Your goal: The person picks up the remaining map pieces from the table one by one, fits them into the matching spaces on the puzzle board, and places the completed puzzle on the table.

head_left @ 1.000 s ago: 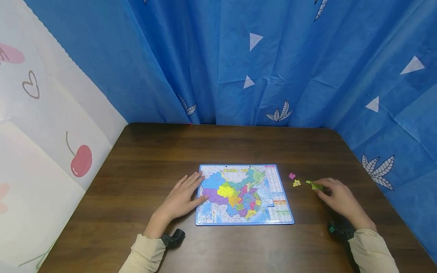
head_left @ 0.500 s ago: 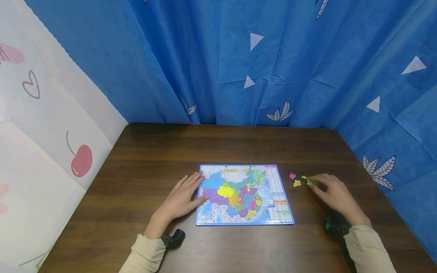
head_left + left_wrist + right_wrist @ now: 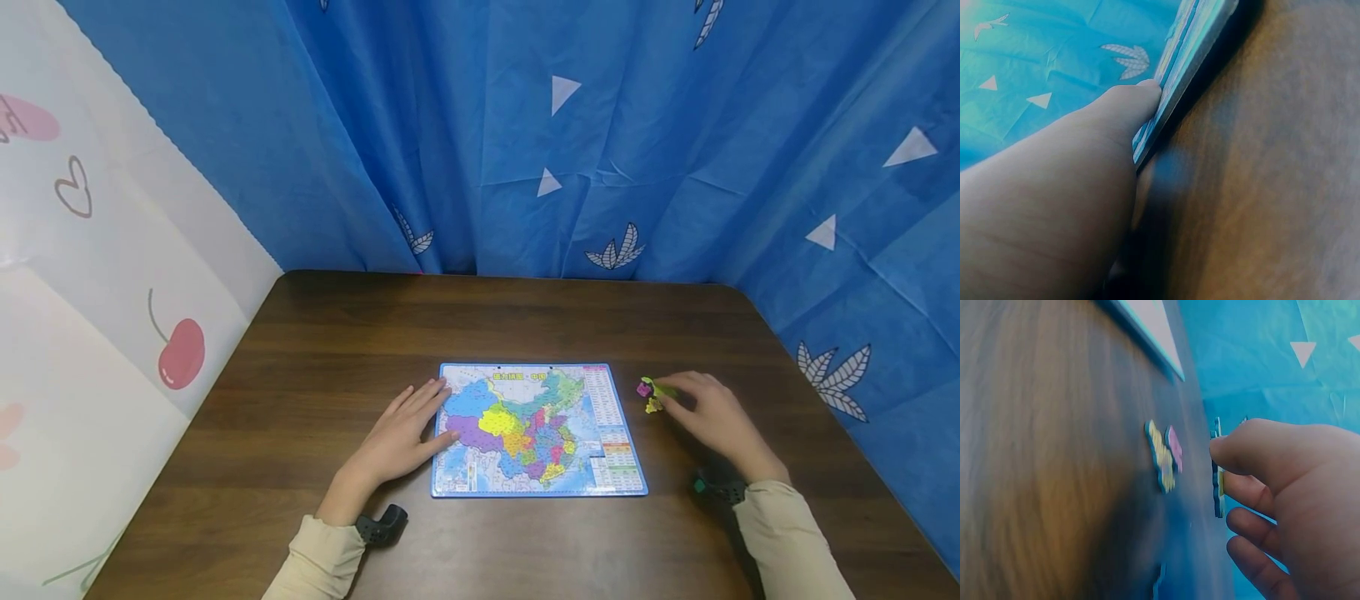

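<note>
A map puzzle board (image 3: 618, 467) with a blue rim lies on the table, its coloured provinces fitted together. My left hand (image 3: 403, 433) rests at its left edge, fingers spread. In the left wrist view the thumb (image 3: 1141, 94) lies over the board's edge. My right hand (image 3: 716, 417) pinches a green puzzle piece (image 3: 662, 386) between thumb and fingers, raised off the table in the right wrist view. Beside it lie a pink puzzle piece (image 3: 643, 389) and a yellow puzzle piece (image 3: 1161, 459), both right of the board.
The brown wooden table (image 3: 360, 325) runs back to a blue curtain (image 3: 480, 150). A white patterned cloth (image 3: 112, 250) hangs along the left side. In the right wrist view, a thin dark edge (image 3: 1159, 582) shows low on the table.
My right hand has moved left and slightly away from me with the green puzzle piece, which now overlaps the pink and yellow ones in the head view. My left hand stays put.
</note>
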A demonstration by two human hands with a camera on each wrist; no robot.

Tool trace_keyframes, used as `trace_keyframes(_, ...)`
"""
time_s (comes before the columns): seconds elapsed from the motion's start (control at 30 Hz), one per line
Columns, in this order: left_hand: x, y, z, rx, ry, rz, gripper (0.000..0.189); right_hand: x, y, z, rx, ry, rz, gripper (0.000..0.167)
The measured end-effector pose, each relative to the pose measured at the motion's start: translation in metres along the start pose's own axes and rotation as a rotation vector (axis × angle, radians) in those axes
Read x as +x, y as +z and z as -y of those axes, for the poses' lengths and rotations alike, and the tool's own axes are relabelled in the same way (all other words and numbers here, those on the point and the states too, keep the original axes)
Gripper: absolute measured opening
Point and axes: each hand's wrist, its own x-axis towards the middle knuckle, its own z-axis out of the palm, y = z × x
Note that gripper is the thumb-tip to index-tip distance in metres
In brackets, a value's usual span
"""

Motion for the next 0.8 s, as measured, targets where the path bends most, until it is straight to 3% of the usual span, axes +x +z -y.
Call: trace_keyframes(0.8,-0.001,-0.001,-0.002,0.003,-0.005,0.000,0.078,0.031,0.013,0.035,0.041,-0.006,0.026,0.031)
